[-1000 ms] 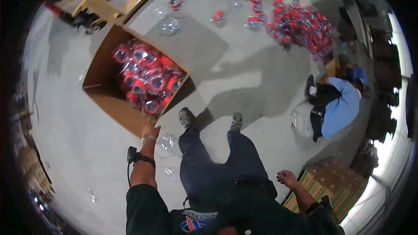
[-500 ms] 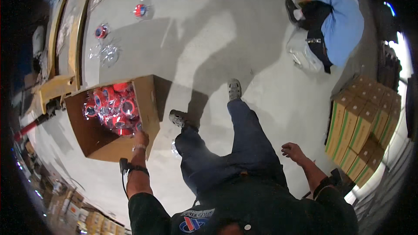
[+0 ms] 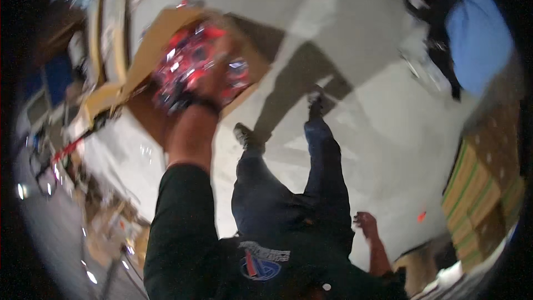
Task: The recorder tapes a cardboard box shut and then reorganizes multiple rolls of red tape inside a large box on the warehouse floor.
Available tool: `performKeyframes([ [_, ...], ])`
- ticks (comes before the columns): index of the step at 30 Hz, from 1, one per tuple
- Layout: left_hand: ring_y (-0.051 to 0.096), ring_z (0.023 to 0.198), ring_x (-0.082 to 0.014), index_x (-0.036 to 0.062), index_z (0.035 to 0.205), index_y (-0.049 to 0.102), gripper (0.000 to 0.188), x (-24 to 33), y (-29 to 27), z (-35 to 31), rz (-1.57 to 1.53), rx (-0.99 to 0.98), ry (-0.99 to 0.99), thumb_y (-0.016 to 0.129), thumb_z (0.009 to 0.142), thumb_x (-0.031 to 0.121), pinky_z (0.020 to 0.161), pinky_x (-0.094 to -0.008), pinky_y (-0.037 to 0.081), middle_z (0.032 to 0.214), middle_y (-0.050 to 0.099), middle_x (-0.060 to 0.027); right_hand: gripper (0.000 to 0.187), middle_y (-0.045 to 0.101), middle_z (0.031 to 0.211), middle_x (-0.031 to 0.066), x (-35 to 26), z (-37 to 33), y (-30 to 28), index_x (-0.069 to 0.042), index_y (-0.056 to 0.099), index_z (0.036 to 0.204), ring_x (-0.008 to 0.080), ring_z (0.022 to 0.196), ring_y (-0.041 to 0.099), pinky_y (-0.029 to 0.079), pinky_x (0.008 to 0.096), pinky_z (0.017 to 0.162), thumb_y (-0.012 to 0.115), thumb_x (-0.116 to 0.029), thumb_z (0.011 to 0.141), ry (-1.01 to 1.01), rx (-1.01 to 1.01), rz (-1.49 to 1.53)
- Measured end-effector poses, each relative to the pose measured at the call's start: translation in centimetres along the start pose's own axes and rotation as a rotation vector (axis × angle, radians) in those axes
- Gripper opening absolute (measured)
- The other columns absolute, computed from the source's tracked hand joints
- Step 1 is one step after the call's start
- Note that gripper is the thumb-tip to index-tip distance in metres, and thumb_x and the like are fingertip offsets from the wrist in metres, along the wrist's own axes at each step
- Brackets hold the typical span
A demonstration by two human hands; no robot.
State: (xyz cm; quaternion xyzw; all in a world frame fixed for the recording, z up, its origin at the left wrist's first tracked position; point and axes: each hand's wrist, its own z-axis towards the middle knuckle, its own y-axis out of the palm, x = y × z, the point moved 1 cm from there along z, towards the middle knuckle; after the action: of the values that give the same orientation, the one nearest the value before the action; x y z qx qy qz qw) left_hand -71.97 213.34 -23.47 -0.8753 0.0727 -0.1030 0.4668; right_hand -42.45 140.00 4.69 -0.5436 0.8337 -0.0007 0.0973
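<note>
Pale, smooth floor [image 3: 383, 116] throughout. To the right, a stack of brown cartons [image 3: 480, 200], green-striped; beyond it, a co-worker in blue [image 3: 480, 28]. Yellow metal frame [image 3: 102, 103] just beside an open cardboard box [image 3: 158, 30]. Inside: red pieces [image 3: 180, 58], rounded, glossy clear wrap. Left hand [image 3: 219, 66] over them, blurred, forearm blocking my view; finger opening and grip: cannot tell. Right hand [image 3: 365, 223] well apart, fingers half open, holding nothing visible.
</note>
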Motion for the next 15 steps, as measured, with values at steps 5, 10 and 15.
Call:
performKeyframes([
  [5, 0.067, 0.092, -0.0359, 0.0047, 0.096, 0.069, 0.027, 24.0, -3.4, -0.2, -0.534, -0.044, -0.034, 0.065, 0.077, 0.023, 0.08, -0.0451, 0.054, 0.096, 0.068, -0.0188, 0.039, 0.066, 0.102, 0.0131, -6.1, -0.3, 1.5, 0.0, 0.056, 0.117, 0.0221, 0.084, 0.066, 0.052, 0.0339, 0.073, 0.062, -0.024, 0.087, 0.085, 0.062, -0.031],
  [10, 0.063, 0.099, -0.0341, 0.0059, 0.129, 0.05, 0.057, 29.5, -6.2, -7.1, -0.823, -0.006, 0.422, 0.07, 0.079, 0.024, 0.088, -0.0405, 0.05, 0.11, 0.062, -0.0199, 0.029, 0.065, 0.105, 0.0109, -17.0, 4.6, 3.0, 0.001, 0.057, 0.115, 0.0188, 0.091, 0.063, 0.05, 0.0302, 0.078, 0.058, -0.014, 0.089, -0.183, -0.015, -0.208],
  [15, 0.052, 0.114, -0.0382, 0.0099, 0.139, 0.038, 0.081, 18.5, -4.8, -14.4, -0.418, -0.149, 0.543, 0.075, 0.073, 0.037, 0.094, -0.0461, 0.046, 0.128, 0.051, -0.0196, 0.029, 0.066, 0.101, 0.0099, -31.5, 7.6, 7.1, 0.001, 0.059, 0.112, 0.0163, 0.091, 0.061, 0.049, 0.0299, 0.081, 0.061, -0.018, 0.091, -0.567, 0.073, -0.514],
])
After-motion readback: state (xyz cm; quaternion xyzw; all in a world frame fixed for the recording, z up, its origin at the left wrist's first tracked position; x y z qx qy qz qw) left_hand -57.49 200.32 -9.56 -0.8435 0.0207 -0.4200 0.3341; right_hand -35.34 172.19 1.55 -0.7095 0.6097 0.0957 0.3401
